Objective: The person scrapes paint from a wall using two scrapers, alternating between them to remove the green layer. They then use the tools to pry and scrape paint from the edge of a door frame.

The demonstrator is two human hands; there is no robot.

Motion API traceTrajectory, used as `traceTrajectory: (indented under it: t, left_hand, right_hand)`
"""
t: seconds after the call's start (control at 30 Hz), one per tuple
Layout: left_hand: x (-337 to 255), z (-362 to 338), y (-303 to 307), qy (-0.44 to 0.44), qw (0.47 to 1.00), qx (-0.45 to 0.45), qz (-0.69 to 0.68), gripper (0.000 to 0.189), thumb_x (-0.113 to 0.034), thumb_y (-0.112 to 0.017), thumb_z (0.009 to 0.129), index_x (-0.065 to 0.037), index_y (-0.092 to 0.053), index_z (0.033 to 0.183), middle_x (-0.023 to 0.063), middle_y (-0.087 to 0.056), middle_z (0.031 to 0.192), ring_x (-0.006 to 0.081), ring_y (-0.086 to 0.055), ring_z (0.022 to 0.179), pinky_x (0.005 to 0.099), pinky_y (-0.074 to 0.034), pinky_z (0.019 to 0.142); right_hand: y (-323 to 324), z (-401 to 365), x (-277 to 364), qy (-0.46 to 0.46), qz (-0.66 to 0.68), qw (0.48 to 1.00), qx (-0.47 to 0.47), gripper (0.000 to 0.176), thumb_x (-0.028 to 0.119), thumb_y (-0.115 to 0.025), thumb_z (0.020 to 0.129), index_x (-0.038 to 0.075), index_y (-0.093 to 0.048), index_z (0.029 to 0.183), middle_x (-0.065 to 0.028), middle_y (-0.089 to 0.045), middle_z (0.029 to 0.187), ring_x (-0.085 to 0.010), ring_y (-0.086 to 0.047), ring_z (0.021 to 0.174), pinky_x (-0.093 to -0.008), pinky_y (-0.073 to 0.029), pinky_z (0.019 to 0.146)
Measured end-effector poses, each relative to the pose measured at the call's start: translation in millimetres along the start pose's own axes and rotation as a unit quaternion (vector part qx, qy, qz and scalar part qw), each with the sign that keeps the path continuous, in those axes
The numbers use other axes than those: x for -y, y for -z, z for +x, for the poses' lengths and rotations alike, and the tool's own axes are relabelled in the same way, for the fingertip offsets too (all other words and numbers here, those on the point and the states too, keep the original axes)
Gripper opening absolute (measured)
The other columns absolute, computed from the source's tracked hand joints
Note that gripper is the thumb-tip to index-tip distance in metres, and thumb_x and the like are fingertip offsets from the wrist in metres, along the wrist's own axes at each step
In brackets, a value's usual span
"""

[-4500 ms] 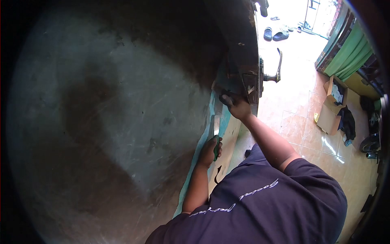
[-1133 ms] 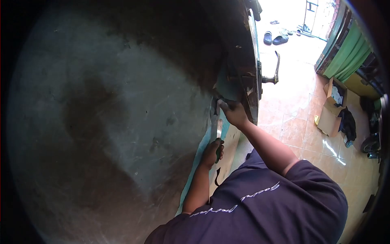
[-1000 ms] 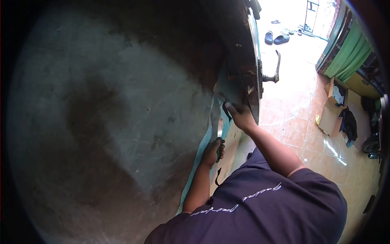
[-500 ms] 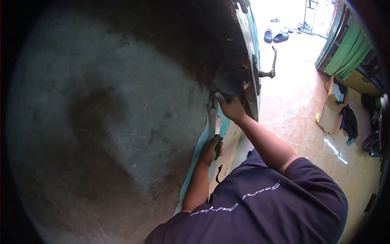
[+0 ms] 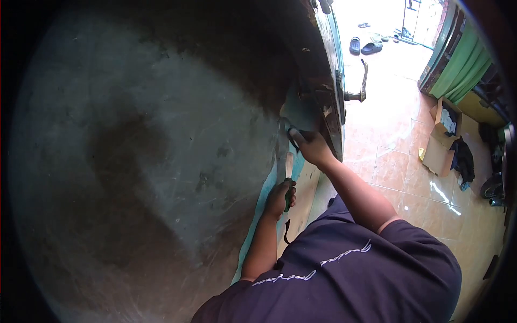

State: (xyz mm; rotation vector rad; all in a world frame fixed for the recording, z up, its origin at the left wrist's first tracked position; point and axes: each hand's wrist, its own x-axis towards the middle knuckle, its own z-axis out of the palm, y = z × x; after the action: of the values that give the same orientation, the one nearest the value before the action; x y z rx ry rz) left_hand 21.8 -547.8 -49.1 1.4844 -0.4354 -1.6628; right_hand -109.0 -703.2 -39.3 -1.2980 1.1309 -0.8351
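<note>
My left hand (image 5: pixel 280 199) is closed around the green handle of a flat-bladed scraper (image 5: pixel 289 164), its blade pointing up along the edge of a large, stained grey panel (image 5: pixel 188 151). A torn teal strip (image 5: pixel 261 207) runs along that edge. Just above the blade, my right hand (image 5: pixel 313 148) has its thumb and fingers pinched on a dark, thin flap (image 5: pixel 293 141) at the panel's edge. Part of this flap is hidden by the fingers. A door lever handle (image 5: pixel 355 97) sticks out from the door edge above my right hand.
Sandals (image 5: pixel 371 48) lie on bright tiles past the door. To the right, an opened cardboard box (image 5: pixel 437 153) stands on the tiled floor (image 5: pixel 401 167), with dark cloth (image 5: pixel 463 161) beside it. A green curtain (image 5: pixel 460 67) hangs at upper right.
My right hand has moved slightly down and right, and the dark flap in its fingers now shows away from the panel. My left hand and the scraper have hardly moved.
</note>
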Motion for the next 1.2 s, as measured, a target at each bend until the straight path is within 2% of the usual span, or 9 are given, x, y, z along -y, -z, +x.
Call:
traceTrajectory:
  t: [0.03,0.17,0.33,0.53,0.77,0.87,1.07,1.17,1.2]
  left_hand:
    - [0.5,0.6,0.8,0.001,1.000,0.006,0.000,0.033,-0.031,-0.045,0.092,0.000,-0.049,0.105,0.0029,-0.048,0.076,0.0128,-0.047,0.059,0.0271,-0.040,0.051]
    - [1.2,0.6,2.7,0.003,1.000,0.013,-0.006,0.032,-0.030,-0.043,0.093,-0.001,-0.049,0.107,0.0024,-0.048,0.077,0.0127,-0.046,0.061,0.0265,-0.040,0.053]
    - [0.9,0.9,2.5,-0.005,1.000,0.012,-0.004,0.034,-0.031,-0.044,0.093,0.000,-0.049,0.105,0.0028,-0.048,0.074,0.0126,-0.047,0.058,0.0271,-0.040,0.051]
    - [1.6,1.0,4.0,-0.003,1.000,0.026,-0.016,0.034,-0.032,-0.044,0.093,-0.001,-0.048,0.106,0.0025,-0.047,0.075,0.0124,-0.047,0.059,0.0267,-0.039,0.052]
    - [6.0,3.4,4.0,-0.002,1.000,0.021,0.005,0.035,-0.033,-0.044,0.093,-0.001,-0.048,0.106,0.0018,-0.047,0.075,0.0116,-0.047,0.059,0.0262,-0.039,0.052]
    - [6.3,9.5,7.6,0.004,0.999,0.026,0.018,0.036,-0.034,-0.044,0.093,-0.001,-0.048,0.106,0.0015,-0.047,0.074,0.0114,-0.047,0.059,0.0257,-0.040,0.052]
    - [13.7,6.8,10.7,0.007,0.999,0.027,0.023,0.036,-0.035,-0.043,0.093,-0.001,-0.048,0.105,0.0011,-0.046,0.074,0.0111,-0.047,0.059,0.0251,-0.039,0.051]
    - [6.6,10.0,6.4,-0.004,0.999,0.022,0.034,0.036,-0.035,-0.043,0.093,-0.001,-0.048,0.105,0.0012,-0.046,0.074,0.0111,-0.047,0.059,0.0251,-0.039,0.051]
    - [7.5,7.3,5.8,-0.003,0.999,0.019,0.036,0.036,-0.035,-0.043,0.094,-0.001,-0.048,0.105,0.0012,-0.046,0.074,0.0111,-0.047,0.059,0.0251,-0.039,0.051]
  right_hand:
    - [-10.1,17.1,-12.0,0.013,-0.052,0.999,-0.005,0.062,0.055,-0.044,0.086,0.000,-0.061,0.110,-0.0246,-0.060,0.108,-0.0347,-0.056,0.107,-0.0363,-0.041,0.092]
    - [-15.9,21.8,-18.5,0.005,-0.012,0.999,-0.029,0.056,0.048,-0.049,0.087,-0.001,-0.059,0.112,-0.0203,-0.062,0.104,-0.0286,-0.058,0.099,-0.0337,-0.042,0.088]
    - [20.5,-15.8,34.6,-0.205,0.133,0.967,0.071,0.041,0.035,-0.049,0.092,0.003,-0.051,0.117,-0.0104,-0.060,0.102,-0.0176,-0.058,0.080,-0.0289,-0.046,0.070]
    - [15.9,-8.2,7.3,-0.193,0.437,0.870,0.122,0.025,0.027,-0.042,0.094,0.007,-0.049,0.108,-0.0059,-0.058,0.089,-0.0148,-0.056,0.071,-0.0282,-0.047,0.058]
    - [11.0,4.3,-37.1,-0.264,0.230,0.931,0.102,0.048,0.048,-0.045,0.089,0.005,-0.055,0.108,-0.0098,-0.060,0.089,-0.0155,-0.056,0.073,-0.0306,-0.046,0.061]
    - [-10.8,34.0,-23.9,-0.125,0.090,0.985,0.071,0.063,0.060,-0.048,0.083,0.002,-0.057,0.108,-0.0096,-0.058,0.087,-0.0188,-0.054,0.075,-0.0337,-0.045,0.061]
    - [1.5,17.1,-5.6,-0.247,0.126,0.954,0.112,0.070,0.061,-0.051,0.080,-0.001,-0.058,0.112,-0.0152,-0.058,0.102,-0.0277,-0.052,0.095,-0.0375,-0.045,0.077]
    - [-19.7,26.7,-32.0,-0.027,0.144,0.989,-0.003,0.071,0.062,-0.053,0.078,-0.001,-0.058,0.109,-0.0131,-0.057,0.101,-0.0239,-0.054,0.089,-0.0345,-0.046,0.070]
    - [-15.8,29.5,-21.2,-0.105,0.140,0.984,0.024,0.070,0.061,-0.053,0.079,-0.001,-0.058,0.110,-0.0132,-0.058,0.103,-0.0233,-0.054,0.091,-0.0336,-0.046,0.072]
